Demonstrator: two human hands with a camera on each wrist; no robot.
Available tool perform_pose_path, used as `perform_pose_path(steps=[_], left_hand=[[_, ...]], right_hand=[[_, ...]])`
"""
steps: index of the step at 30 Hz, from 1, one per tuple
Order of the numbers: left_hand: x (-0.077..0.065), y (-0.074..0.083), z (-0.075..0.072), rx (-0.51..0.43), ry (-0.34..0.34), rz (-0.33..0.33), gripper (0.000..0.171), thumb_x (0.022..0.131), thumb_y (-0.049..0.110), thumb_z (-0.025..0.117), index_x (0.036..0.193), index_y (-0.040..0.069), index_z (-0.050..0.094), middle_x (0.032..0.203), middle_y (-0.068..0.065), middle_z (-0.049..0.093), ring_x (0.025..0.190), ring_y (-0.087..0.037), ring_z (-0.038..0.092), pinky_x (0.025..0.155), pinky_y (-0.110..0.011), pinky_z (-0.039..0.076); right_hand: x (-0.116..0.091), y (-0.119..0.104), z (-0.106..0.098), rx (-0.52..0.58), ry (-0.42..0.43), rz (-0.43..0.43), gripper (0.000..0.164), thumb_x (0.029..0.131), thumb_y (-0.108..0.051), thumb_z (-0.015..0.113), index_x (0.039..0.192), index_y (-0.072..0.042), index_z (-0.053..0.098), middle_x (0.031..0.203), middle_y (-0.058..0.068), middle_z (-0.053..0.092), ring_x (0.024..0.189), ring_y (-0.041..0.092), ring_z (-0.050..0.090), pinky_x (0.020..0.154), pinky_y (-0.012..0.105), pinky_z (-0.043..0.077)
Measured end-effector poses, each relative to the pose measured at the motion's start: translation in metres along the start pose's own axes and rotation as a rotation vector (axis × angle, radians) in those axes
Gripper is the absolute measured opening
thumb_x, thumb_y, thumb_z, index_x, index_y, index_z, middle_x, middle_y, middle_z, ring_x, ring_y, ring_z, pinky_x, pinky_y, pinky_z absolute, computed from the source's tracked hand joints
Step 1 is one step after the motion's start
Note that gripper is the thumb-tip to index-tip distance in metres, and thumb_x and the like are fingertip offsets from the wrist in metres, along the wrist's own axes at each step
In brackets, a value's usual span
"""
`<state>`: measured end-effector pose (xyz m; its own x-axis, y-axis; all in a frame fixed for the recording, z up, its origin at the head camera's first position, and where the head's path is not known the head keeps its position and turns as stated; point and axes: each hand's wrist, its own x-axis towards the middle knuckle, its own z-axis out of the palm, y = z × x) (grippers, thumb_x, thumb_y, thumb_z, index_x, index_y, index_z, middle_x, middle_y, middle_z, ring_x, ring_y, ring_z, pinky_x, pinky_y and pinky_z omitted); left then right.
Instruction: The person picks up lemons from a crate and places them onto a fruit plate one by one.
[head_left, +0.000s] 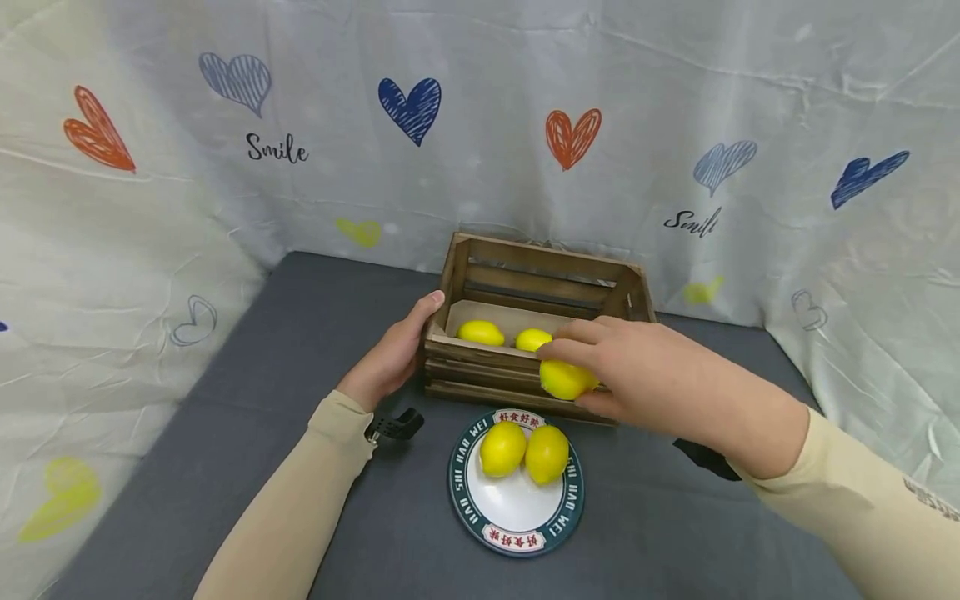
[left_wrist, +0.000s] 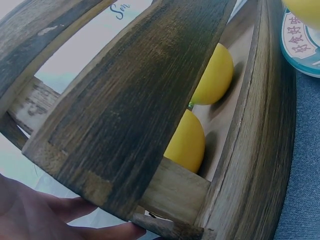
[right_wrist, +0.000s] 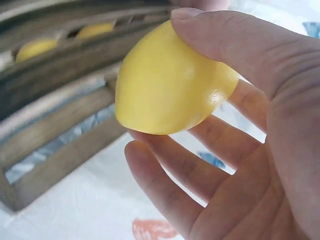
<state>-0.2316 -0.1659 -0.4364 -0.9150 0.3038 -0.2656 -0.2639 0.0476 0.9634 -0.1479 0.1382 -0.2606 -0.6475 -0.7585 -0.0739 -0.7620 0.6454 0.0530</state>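
In the head view, my right hand (head_left: 637,367) holds a lemon (head_left: 566,380) in front of the front wall of a wooden crate (head_left: 517,392). The right wrist view shows that lemon (right_wrist: 170,85) pinched between the thumb (right_wrist: 225,35) and the fingers beneath. My left hand (head_left: 393,354) holds the crate's left end, thumb near its top edge; its fingers (left_wrist: 110,231) meet the slats in the left wrist view. Inside the crate lie two lemons, a left one (head_left: 481,333) and a right one (head_left: 533,339) partly hidden by the front wall and right hand.
Close in front of the crate, a round plate (head_left: 517,508) with a green lettered rim carries two lemons (head_left: 502,448) side by side. Everything stands on a dark grey tabletop (head_left: 337,308). Behind hangs a pale curtain (head_left: 480,183) printed with hearts.
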Motion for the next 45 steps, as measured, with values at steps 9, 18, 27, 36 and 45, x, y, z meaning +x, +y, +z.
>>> perform_pose_path(steps=[9,18,27,36,45], left_hand=[[0.000,0.004,0.001,-0.014,-0.002,-0.008,0.092,0.102,0.080,0.040,0.175,0.031,0.013,0.180,-0.014,0.021,0.161,-0.038,0.034,0.132,-0.061,0.029],[0.001,0.004,0.000,-0.007,-0.011,0.010,0.090,0.103,0.080,0.040,0.175,0.036,0.011,0.181,-0.012,0.018,0.163,-0.037,0.031,0.133,-0.061,0.027],[0.000,0.002,-0.002,-0.029,-0.021,0.018,0.089,0.104,0.075,0.040,0.175,0.031,0.010,0.180,-0.015,0.021,0.160,-0.039,0.035,0.132,-0.061,0.030],[0.000,0.001,0.000,-0.021,-0.008,0.005,0.092,0.103,0.077,0.042,0.176,0.028,0.012,0.179,-0.014,0.021,0.160,-0.039,0.036,0.131,-0.063,0.031],[0.000,0.002,0.001,-0.006,0.006,-0.004,0.091,0.103,0.076,0.041,0.175,0.030,0.012,0.179,-0.014,0.021,0.160,-0.039,0.035,0.131,-0.063,0.030]], right_hand=[[-0.005,-0.035,0.043,0.019,-0.030,-0.178,0.064,0.086,-0.027,0.095,0.144,-0.025,0.066,0.135,-0.003,0.070,0.117,0.019,0.070,0.097,0.040,0.063],[-0.001,-0.067,0.080,0.015,-0.136,-0.238,0.058,0.088,-0.031,0.093,0.140,-0.031,0.068,0.126,-0.011,0.070,0.106,0.015,0.069,0.090,0.032,0.062],[0.006,-0.084,0.108,0.037,-0.176,-0.304,0.052,0.091,-0.034,0.089,0.138,-0.036,0.067,0.124,-0.013,0.069,0.103,0.010,0.066,0.092,0.028,0.060],[0.006,-0.086,0.126,0.133,-0.218,-0.271,0.052,0.091,-0.030,0.090,0.138,-0.036,0.068,0.126,-0.014,0.069,0.106,0.008,0.065,0.097,0.028,0.059],[0.008,-0.081,0.131,0.153,-0.202,-0.232,0.048,0.090,-0.033,0.090,0.134,-0.035,0.068,0.119,-0.014,0.068,0.099,0.007,0.064,0.090,0.027,0.060]])
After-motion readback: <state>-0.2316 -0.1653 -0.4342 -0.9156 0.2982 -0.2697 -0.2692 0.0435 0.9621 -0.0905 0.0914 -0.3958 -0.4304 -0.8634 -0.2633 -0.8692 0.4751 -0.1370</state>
